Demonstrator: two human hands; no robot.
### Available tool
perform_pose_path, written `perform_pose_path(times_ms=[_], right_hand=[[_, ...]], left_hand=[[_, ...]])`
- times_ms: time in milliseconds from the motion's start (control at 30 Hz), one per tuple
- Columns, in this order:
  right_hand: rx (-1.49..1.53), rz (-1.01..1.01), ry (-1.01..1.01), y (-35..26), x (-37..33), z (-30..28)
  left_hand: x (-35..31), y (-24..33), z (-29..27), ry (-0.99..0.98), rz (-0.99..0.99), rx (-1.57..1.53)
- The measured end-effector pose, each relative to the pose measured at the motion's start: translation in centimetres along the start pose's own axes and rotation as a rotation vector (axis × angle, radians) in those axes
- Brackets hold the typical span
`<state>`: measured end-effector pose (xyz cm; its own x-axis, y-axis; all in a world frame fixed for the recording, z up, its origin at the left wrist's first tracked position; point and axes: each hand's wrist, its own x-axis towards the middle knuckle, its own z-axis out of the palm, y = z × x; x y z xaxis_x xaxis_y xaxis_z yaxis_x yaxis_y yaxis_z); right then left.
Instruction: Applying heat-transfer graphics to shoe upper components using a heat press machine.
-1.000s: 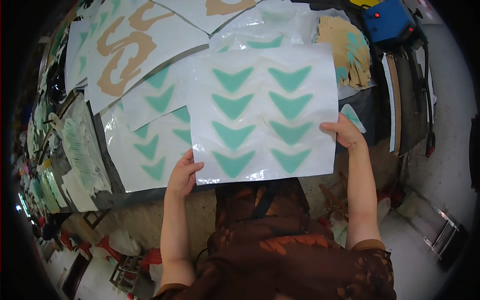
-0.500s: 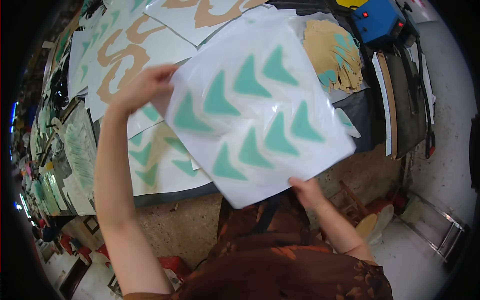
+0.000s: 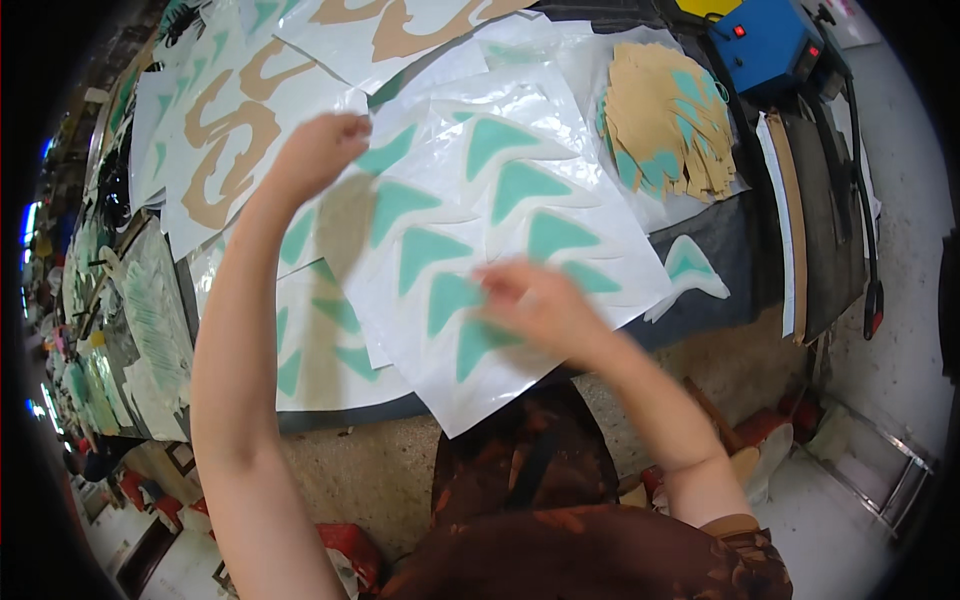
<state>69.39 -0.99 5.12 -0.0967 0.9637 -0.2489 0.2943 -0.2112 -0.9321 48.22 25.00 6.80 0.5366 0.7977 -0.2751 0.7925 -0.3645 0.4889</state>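
Observation:
A large white sheet (image 3: 560, 350) with rows of green curved triangular pieces under a glossy clear layer lies on the table, its near corner past the front edge. Above the sheet's upper-left side, my left hand (image 3: 322, 152) has its fingers bent together; what they hold, if anything, is hidden. My right hand (image 3: 540, 305) is over the middle of the sheet, its fingertips close to a green piece (image 3: 455, 300). Motion blurs those fingers, so their grip does not show.
More sheets with brown curved cut-outs (image 3: 235, 145) lie at the back left. A pile of tan and green pieces (image 3: 670, 120) sits far right, near a blue machine (image 3: 765, 45). One loose green-and-white piece (image 3: 690, 262) rests right of the sheet.
The sheet, earlier lifted and tilted between both hands, now lies lower on the table. My right hand has left its near edge and moved up and left over it.

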Motion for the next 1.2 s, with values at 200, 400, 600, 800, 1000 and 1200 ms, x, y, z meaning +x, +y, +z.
perform_pose_path(times_ms=[200, 400, 600, 800, 1000, 1200], right_hand=[[-0.206, -0.017, 0.393, 4.9, 10.3, -11.4], [-0.254, 0.129, 0.277, 5.9, 16.5, -11.7], [-0.299, 0.154, 0.163, 6.3, 19.7, -10.7], [-0.282, 0.181, 0.096, 5.5, 20.7, -10.9], [-0.308, 0.178, 0.082, 5.2, 21.5, -10.7], [-0.334, 0.130, 0.191, 4.7, 20.8, -10.5]], left_hand=[[1.8, 0.7, 6.1, -0.048, 0.005, -0.114], [6.5, 2.8, 10.2, -0.020, -0.211, -0.045], [8.5, 3.4, 9.9, -0.141, -0.345, -0.064], [8.9, 4.2, 9.0, -0.267, -0.350, -0.405], [9.6, 4.2, 8.9, -0.304, -0.329, -0.542], [9.3, 5.8, 6.9, -0.275, -0.216, -0.484]])
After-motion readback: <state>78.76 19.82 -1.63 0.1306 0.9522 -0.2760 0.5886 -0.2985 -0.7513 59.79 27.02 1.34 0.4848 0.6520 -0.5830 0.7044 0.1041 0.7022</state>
